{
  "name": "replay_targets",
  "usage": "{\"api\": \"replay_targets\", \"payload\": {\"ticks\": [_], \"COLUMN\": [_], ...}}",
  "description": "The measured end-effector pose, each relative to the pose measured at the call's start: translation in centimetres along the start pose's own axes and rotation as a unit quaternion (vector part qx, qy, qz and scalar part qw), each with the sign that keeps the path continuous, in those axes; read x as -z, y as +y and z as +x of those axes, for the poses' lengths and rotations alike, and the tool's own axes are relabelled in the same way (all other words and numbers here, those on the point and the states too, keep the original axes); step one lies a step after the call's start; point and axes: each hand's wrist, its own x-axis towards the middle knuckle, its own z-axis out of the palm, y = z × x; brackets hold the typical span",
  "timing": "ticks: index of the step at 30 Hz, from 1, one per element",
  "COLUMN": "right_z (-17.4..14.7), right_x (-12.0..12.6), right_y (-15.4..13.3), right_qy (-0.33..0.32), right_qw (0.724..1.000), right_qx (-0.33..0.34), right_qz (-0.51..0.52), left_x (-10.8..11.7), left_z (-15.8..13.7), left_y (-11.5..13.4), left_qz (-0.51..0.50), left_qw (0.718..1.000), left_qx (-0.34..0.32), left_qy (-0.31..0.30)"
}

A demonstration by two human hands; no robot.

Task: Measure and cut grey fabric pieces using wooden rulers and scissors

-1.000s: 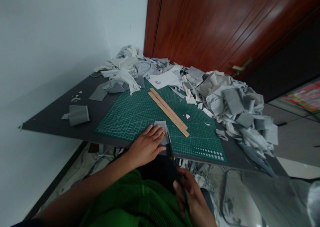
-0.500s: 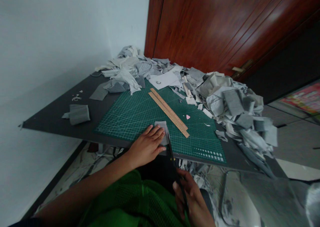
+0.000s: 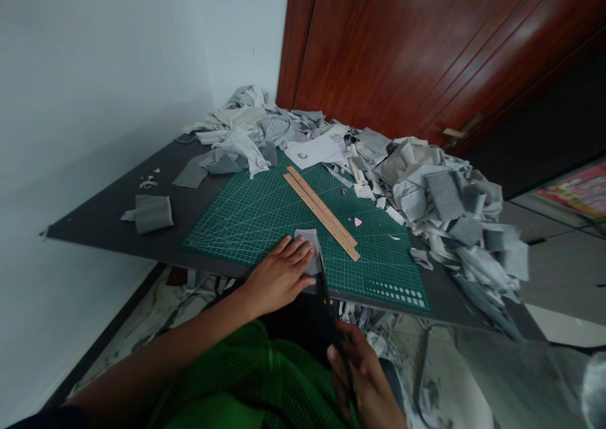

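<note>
My left hand [image 3: 280, 272] lies flat, fingers stretched out, pressing a small grey piece of fabric [image 3: 308, 235] onto the green cutting mat [image 3: 246, 217]. Below the mat's front edge, my right hand [image 3: 362, 372] is wrapped round the handles of a pair of dark scissors [image 3: 326, 295]. The blades point away from me and run along the right edge of the fabric. Whether they touch the cloth or lie beside it I cannot tell. Two wooden rulers [image 3: 322, 213] lie slantwise on the mat, just beyond the fabric.
Heaped fabric scraps line the back [image 3: 241, 123] and right side [image 3: 440, 195] of the dark table [image 3: 108, 195]. A folded grey piece of cloth [image 3: 154, 214] lies at the left. A pink chip [image 3: 358, 221] rests right of the rulers. A wooden door [image 3: 379, 50] stands behind.
The whole view has shifted slightly. Both hands, the fabric and the scissors keep nearly the same places relative to each other.
</note>
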Motion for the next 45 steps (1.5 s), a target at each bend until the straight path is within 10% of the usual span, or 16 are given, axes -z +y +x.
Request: {"api": "replay_targets", "payload": {"ticks": [45], "right_z": [2.8], "right_x": [-1.4], "right_y": [0.0], "right_qy": [-0.003], "right_qw": [0.998], "right_qx": [0.024], "right_qz": [0.055], "left_x": [-0.2], "left_z": [-0.4], "left_y": [0.3], "left_qz": [0.034], "left_qw": [0.999], "left_qx": [0.004], "left_qy": [0.013]}}
